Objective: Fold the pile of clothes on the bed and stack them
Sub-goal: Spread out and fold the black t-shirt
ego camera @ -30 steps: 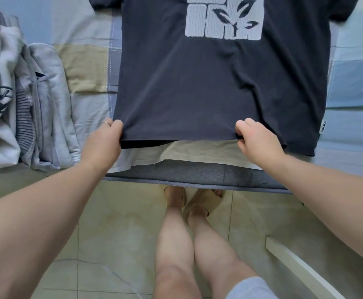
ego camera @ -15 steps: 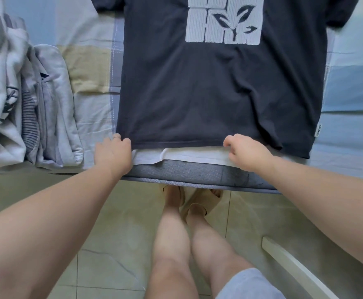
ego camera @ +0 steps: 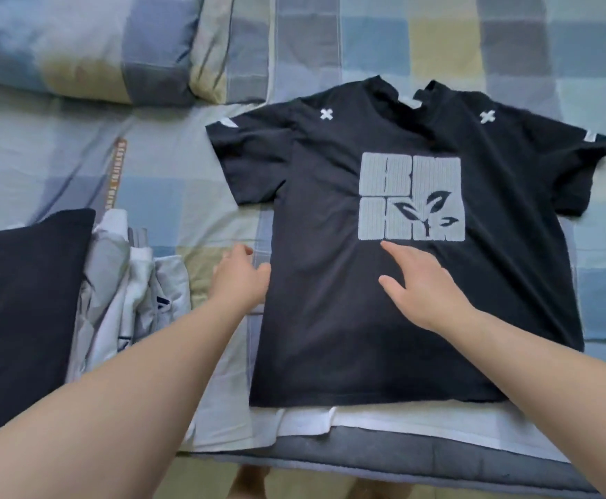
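Observation:
A dark navy T-shirt (ego camera: 330, 336) with a pale square leaf print lies spread flat, print up, on the checked bed sheet (ego camera: 157, 196), sleeves out to both sides. My left hand (ego camera: 238, 279) is at the shirt's left side seam, fingers relaxed and holding nothing. My right hand (ego camera: 420, 282) hovers over or rests on the shirt's middle just below the print, fingers straight. At the left lies a pile of pale grey and white clothes (ego camera: 125, 289), with a dark folded garment (ego camera: 21, 311) beside it.
A checked pillow (ego camera: 78, 48) lies at the back left. The mattress's grey front edge (ego camera: 384, 459) runs below the shirt hem, with a white sheet layer showing. Floor tiles and my feet show at the bottom.
Both hands have let go of the shirt's bottom hem and moved up to its middle. My head has lifted, so the whole shirt and the pillow are in view.

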{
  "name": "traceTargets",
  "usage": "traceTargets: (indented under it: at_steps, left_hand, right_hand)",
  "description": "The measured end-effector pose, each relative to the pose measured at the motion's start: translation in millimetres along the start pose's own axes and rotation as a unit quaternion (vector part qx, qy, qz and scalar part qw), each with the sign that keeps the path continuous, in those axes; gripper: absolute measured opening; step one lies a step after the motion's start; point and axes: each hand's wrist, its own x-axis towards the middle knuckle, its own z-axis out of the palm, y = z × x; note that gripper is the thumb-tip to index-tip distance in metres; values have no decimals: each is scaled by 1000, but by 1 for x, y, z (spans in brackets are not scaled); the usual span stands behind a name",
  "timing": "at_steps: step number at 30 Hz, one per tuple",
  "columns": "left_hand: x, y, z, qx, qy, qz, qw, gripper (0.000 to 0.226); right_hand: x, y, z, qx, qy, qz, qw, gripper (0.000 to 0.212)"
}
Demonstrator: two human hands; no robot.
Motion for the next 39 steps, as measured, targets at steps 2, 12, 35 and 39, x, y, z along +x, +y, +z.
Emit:
traceTargets:
  at_steps: [2, 12, 35, 39]
  left_hand:
    - [37, 7, -11, -76, 9, -30, 997, 60]
    - [237, 44, -38, -388, 48, -70, 918, 81]
    - [168, 122, 76, 162, 151, 336, 916, 52]
    - [164, 222, 152, 188, 66, 353, 914, 53]
  right_hand:
    - [32, -15, 7, -6, 11, 5, 1000, 60]
    - [233, -74, 63, -66, 52, 82, 993, 64]
    - [250, 46, -32, -90, -18, -65, 994, 65]
    - [249, 188, -74, -177, -3, 59, 982, 69]
